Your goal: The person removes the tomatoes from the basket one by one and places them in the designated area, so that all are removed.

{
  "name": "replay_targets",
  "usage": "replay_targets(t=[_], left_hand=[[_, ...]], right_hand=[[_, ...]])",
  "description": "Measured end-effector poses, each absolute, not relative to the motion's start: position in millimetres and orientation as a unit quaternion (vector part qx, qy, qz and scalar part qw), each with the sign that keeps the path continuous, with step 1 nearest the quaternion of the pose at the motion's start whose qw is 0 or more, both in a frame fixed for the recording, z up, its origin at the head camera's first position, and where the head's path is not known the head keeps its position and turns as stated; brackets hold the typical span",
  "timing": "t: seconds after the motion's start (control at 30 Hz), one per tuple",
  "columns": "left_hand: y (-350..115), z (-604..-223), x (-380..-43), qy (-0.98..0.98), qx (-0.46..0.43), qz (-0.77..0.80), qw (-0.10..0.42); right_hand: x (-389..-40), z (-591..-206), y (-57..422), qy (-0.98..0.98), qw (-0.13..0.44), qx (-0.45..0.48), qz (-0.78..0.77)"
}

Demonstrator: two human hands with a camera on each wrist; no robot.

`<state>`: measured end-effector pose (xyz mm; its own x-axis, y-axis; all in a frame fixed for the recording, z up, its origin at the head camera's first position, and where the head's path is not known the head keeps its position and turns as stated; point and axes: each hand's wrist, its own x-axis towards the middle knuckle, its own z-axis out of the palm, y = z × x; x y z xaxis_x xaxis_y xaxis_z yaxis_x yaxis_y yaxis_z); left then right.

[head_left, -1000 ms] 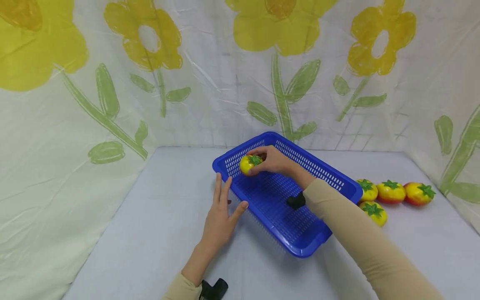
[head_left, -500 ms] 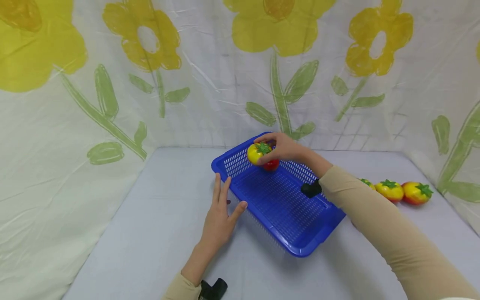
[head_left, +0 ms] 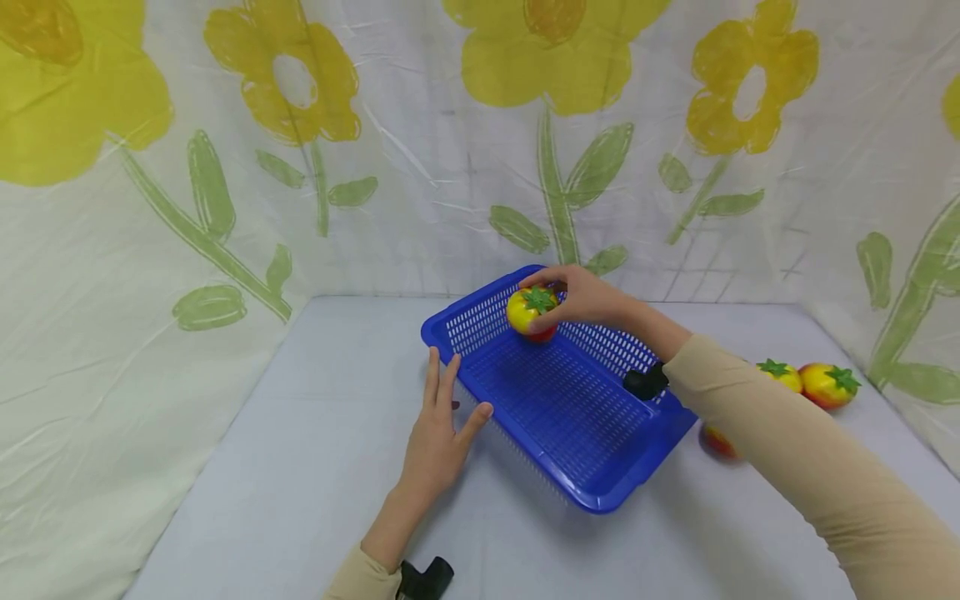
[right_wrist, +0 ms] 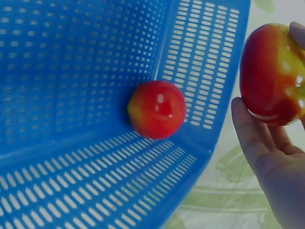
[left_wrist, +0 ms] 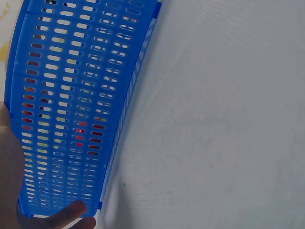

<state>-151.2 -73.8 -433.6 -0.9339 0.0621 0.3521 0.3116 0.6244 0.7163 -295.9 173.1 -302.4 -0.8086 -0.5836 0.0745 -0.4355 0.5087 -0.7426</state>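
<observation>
My right hand [head_left: 588,298] grips a glossy yellow-and-red toy tomato [head_left: 522,312] with a green star-shaped leaf top, over the far left end of the blue plastic basket [head_left: 555,408]. The right wrist view has this held tomato past the basket's rim, my fingers round its side. A second, mostly red tomato [right_wrist: 157,109] lies in a corner on the basket floor. My left hand [head_left: 435,442] has its fingers straight and spread, tips right at the rim of the near left side. Fingertips [left_wrist: 74,210] lie low beside the slotted wall in the left wrist view.
Right of the basket on the white table [head_left: 315,467], partly behind my right sleeve [head_left: 787,458], are more toy tomatoes, among them a far right one [head_left: 828,386] and a nearer one [head_left: 718,442]. A flower-painted white curtain [head_left: 420,167] hangs behind the table.
My right hand has moved right and slightly farther away with the tomato in its grip. Red now shows just under the held tomato. The left hand and basket have barely shifted.
</observation>
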Motion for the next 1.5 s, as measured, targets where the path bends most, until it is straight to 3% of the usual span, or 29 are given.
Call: replay_targets(t=[0.63, 1.5], left_hand=[[-73, -434, -151, -0.887, -0.106, -0.422, 0.153], [-75, -437, -153, -0.889, -0.107, -0.419, 0.152]], right_hand=[[-262, -300, 191, 0.864, 0.104, -0.313, -0.379], [-204, -307, 210, 0.863, 0.103, -0.23, -0.437]])
